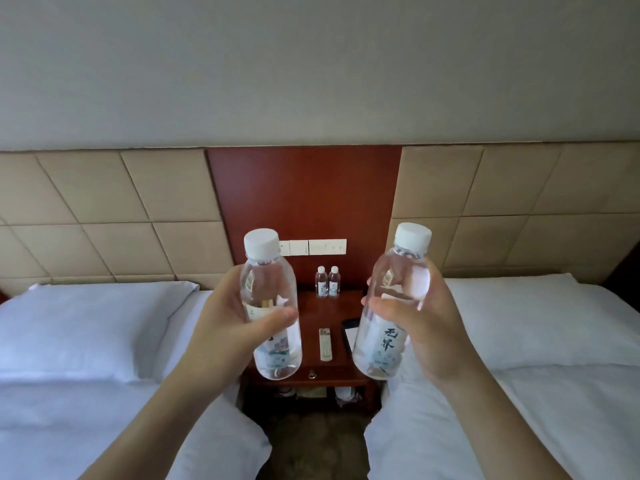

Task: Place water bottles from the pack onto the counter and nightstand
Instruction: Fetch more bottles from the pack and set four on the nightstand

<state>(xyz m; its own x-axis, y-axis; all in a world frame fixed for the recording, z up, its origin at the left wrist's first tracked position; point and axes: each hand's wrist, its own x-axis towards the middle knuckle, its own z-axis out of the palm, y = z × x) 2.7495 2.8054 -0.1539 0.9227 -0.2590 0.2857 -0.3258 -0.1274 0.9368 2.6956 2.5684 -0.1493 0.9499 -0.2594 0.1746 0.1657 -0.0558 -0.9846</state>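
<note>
We hold one water bottle in each hand, both raised in the middle of the frame. Our left hand (225, 320) wraps the left bottle (270, 306) around its middle, thumb across the front over the label. Our right hand (426, 323) grips the right bottle (391, 303) the same way, fingers curled behind it and thumb at the front. Both bottles are capped and nearly upright, each with its cap leaning slightly outward and its base toward the centre.

The nightstand (311, 341) sits at centre frame between the two beds (86, 341), straight ahead of and below both hands. Two small bottles (327, 282) already stand side by side at its back edge, under the switch panel (313, 247). A remote (325, 344) lies lengthwise on the top, with a dark phone-like object (349, 332) just beside it to the right.

The relation that matters: the nightstand top lies forward and down from the bottles, about equally far from either hand. We judge the bare wood left of the remote suits the left bottle; the right side is more crowded. Since the bottles are already near vertical, lowering them base first should need little turning. The pack and counter are not in view.
</note>
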